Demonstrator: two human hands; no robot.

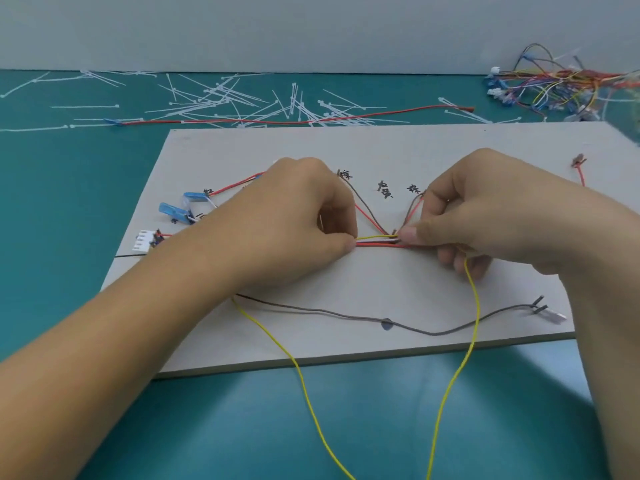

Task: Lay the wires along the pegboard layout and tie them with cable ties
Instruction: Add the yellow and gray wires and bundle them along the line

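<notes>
A grey pegboard (363,147) lies on the teal table. A short bundle of red, yellow and white wires (375,241) runs across its middle. My left hand (294,216) pinches the bundle's left end, and my right hand (485,209) pinches its right end at a peg. A long yellow wire (476,306) hangs from my right hand, loops off the board's front edge and comes back under my left forearm. A brown wire (346,313) lies along the board's front toward two pegs (538,305) at the right. Blue terminals (176,211) and a white connector (143,240) sit at the left.
Loose white cable ties (242,102) are scattered across the table behind the board, with a long red wire (294,121) lying among them. A tangle of coloured wires (561,84) sits at the back right. A small red wire (580,168) lies at the board's right edge.
</notes>
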